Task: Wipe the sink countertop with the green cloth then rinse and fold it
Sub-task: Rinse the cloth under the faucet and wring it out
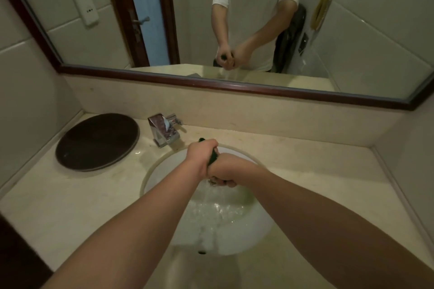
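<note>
Both my hands hold the green cloth [213, 157] over the white sink [259, 230], twisted into a tight roll. My left hand [202, 155] grips its far end, and my right hand [224, 172] grips the near end just below. Only a dark green strip of cloth shows between the fists, plus a tip past my left knuckles. Water streams from under my right hand into the basin, which holds foamy water. The beige countertop [70, 202] surrounds the sink.
A chrome faucet [164, 130] stands at the sink's back left. A dark round tray [97, 142] lies on the counter's left. A framed mirror [234, 30] runs along the back wall above a beige ledge. Walls close in on both sides.
</note>
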`<state>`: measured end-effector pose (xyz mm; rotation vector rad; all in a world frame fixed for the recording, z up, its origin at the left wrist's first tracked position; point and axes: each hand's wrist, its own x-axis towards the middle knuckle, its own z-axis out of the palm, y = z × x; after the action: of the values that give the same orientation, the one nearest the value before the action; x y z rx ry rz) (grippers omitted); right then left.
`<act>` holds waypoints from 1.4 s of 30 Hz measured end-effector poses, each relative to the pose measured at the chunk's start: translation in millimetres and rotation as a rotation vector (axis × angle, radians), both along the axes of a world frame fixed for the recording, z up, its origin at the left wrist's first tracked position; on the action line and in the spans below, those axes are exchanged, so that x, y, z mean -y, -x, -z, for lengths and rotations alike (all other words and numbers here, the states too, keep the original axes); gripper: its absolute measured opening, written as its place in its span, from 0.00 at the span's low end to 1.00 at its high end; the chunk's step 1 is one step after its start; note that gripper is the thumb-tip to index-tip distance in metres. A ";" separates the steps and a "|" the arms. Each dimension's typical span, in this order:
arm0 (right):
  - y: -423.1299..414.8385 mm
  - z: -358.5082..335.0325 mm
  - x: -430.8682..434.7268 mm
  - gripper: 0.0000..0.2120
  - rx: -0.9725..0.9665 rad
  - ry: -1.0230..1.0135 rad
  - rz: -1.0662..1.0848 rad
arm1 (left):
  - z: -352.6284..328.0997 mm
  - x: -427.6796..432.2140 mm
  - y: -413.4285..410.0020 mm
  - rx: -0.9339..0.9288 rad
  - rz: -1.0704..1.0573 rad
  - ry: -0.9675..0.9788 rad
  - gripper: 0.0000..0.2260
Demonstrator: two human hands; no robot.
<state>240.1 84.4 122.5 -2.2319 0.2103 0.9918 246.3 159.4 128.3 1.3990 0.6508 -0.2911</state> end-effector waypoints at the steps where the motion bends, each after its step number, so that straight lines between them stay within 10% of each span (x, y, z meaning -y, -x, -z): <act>1: 3.0 0.0 0.8 0.14 0.061 0.043 -0.026 | 1.3 1.2 -0.6 -0.007 -0.006 0.000 0.10; 15: 1.1 24.9 1.2 0.15 0.479 0.415 -0.367 | 18.6 3.4 -1.0 0.043 -0.143 -0.183 0.12; 24: -2.9 2.8 28.1 0.03 0.226 0.162 -0.218 | 13.1 -23.7 13.1 0.181 0.239 0.007 0.10; 34: -4.7 -41.3 40.9 0.07 -0.238 -0.229 -0.285 | -26.3 -45.6 25.6 1.106 1.166 -1.413 0.40; 42: -0.4 -68.9 33.9 0.13 0.002 -0.073 -0.319 | -43.0 -36.6 13.5 0.985 1.061 -1.497 0.18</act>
<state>240.5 50.4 191.5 -2.2411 -0.1866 1.1427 232.9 196.0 171.3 2.8985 -1.0383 0.1908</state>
